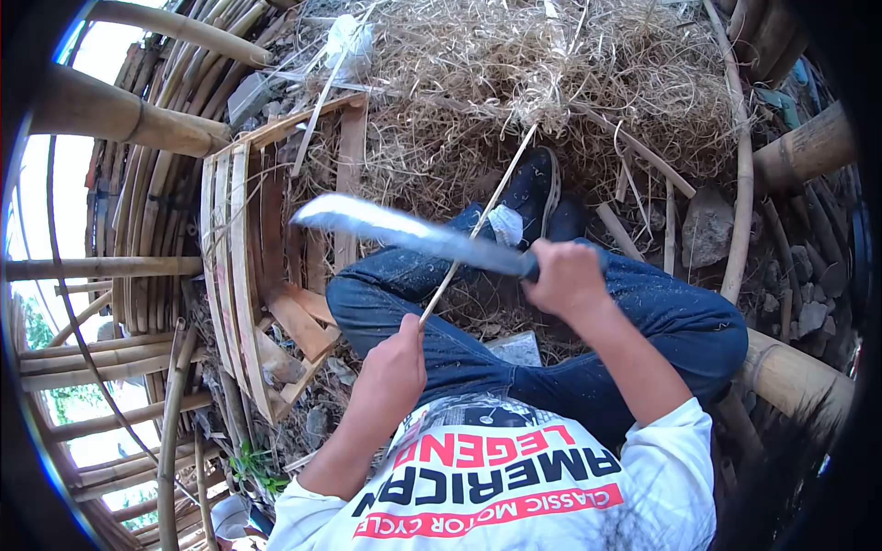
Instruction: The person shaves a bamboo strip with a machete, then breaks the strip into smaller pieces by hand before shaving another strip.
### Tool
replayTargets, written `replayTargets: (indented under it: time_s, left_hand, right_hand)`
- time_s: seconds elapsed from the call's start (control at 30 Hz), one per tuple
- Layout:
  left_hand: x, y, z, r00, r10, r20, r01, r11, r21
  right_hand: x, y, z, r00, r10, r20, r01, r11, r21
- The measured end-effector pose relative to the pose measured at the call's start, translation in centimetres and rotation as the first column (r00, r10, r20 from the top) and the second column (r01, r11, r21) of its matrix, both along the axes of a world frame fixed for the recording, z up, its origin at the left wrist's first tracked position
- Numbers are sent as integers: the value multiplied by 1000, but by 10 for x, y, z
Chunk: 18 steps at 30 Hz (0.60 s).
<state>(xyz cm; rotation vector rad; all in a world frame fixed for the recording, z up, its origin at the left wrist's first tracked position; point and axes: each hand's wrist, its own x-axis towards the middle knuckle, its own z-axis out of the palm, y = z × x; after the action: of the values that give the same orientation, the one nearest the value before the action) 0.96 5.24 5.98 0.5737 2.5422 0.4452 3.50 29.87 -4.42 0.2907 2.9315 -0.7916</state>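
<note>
A long, thin bamboo strip (496,191) slants up and to the right from my left hand (395,360), whose fingers are wrapped round its near end. In my right hand (567,278) is the dark handle of a large machete (395,230). Its broad, shiny blade points left and crosses the strip above my crossed legs. The blade looks slightly blurred; whether it touches the strip, I cannot tell. The strip's far end reaches a heap of pale shavings (542,108) beyond my shoe.
At the left lies a slatted wooden crate (241,266) beside a bamboo wall (147,202). Stones (707,228) and a thick bamboo pole (790,372) are on the right. A white plastic bag (349,44) lies at the upper left.
</note>
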Motion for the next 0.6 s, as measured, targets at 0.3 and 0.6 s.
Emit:
replayTargets:
  time_s: [0.3, 0.6]
  left_hand:
    - [1, 9, -8, 999, -40, -21, 41, 998, 54]
    - [-2, 12, -10, 998, -35, 54, 35, 999, -6]
  right_hand:
    - [15, -9, 17, 993, -110, 49, 112, 993, -34]
    - [15, -29, 17, 998, -59, -8, 59, 998, -6]
